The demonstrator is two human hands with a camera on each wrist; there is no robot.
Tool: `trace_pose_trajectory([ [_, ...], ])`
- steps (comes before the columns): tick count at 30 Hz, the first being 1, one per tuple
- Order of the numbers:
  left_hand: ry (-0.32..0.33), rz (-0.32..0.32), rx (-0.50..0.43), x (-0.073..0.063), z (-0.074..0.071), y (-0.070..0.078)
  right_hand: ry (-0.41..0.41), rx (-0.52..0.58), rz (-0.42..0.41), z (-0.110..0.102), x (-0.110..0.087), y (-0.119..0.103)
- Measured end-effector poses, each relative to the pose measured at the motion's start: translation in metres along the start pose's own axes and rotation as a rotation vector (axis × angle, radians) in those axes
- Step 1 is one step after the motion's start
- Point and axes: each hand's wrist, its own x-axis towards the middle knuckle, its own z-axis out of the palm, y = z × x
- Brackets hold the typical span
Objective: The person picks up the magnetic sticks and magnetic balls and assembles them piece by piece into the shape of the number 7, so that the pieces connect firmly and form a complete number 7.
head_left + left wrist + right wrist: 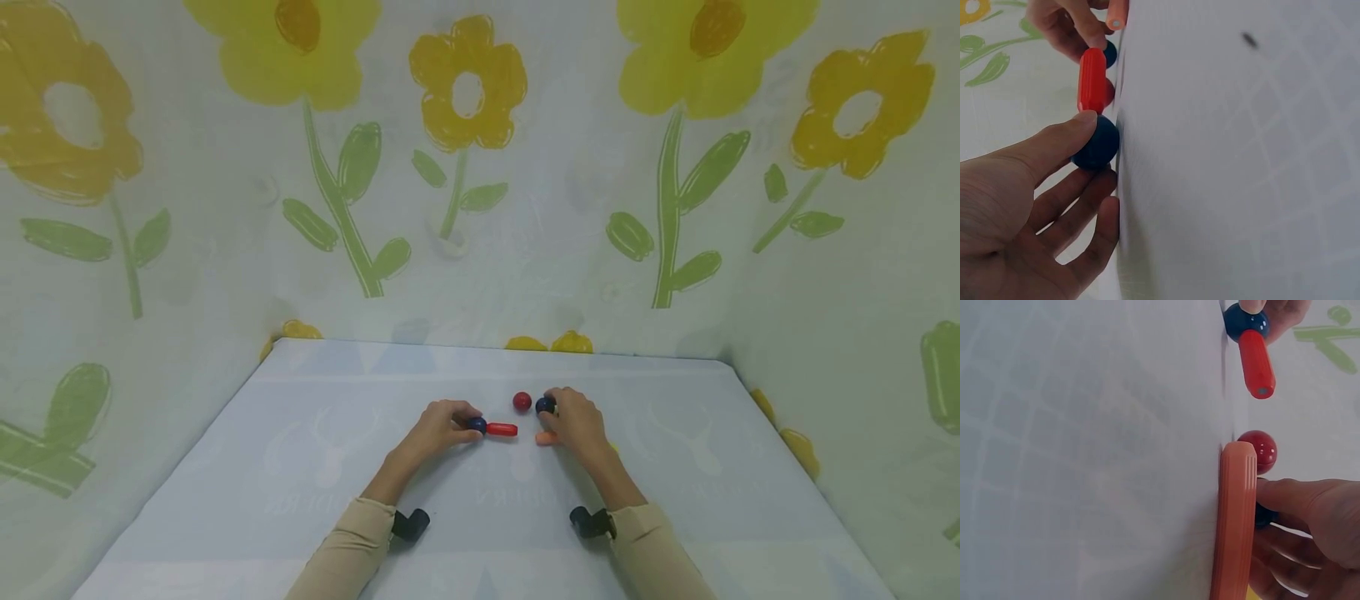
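Note:
My left hand (438, 429) pinches a dark blue ball (477, 426) between thumb and fingers, low over the table. A ribbed red rod (502, 430) is joined to that ball and points toward the right hand; its free end shows a small hole in the right wrist view. With thumb and fingers around it, my right hand (581, 423) holds a second dark blue ball (545, 405), partly hidden by the hand. A glossy red ball (522, 402) lies just left of it. Nearer my body, a ribbed orange rod (1235, 519) lies beside the right hand, partly covered in the head view.
Something yellow (614, 447) peeks out from behind the right wrist. The pale table (315, 517) reaches to flower-printed cloth walls (547, 250) at the back and sides. Black wrist cameras (411, 525) sit at both sleeve cuffs.

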Motion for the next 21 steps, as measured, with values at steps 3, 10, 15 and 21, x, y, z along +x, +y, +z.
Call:
trace_pose_trajectory([
  [3,-0.001,-0.005,-0.003,0.000,0.000,0.000,0.001,-0.001,0.002,-0.001,-0.001,-0.001],
  [10,0.000,-0.015,-0.004,-0.001,-0.001,0.003,0.007,0.001,0.024,-0.004,-0.004,-0.006],
  [15,0.005,-0.019,0.001,-0.002,-0.001,0.003,0.029,0.027,0.001,-0.010,-0.007,-0.012],
  [21,0.009,0.001,0.005,-0.003,-0.001,0.003,0.045,0.048,-0.027,-0.019,-0.012,-0.022],
])
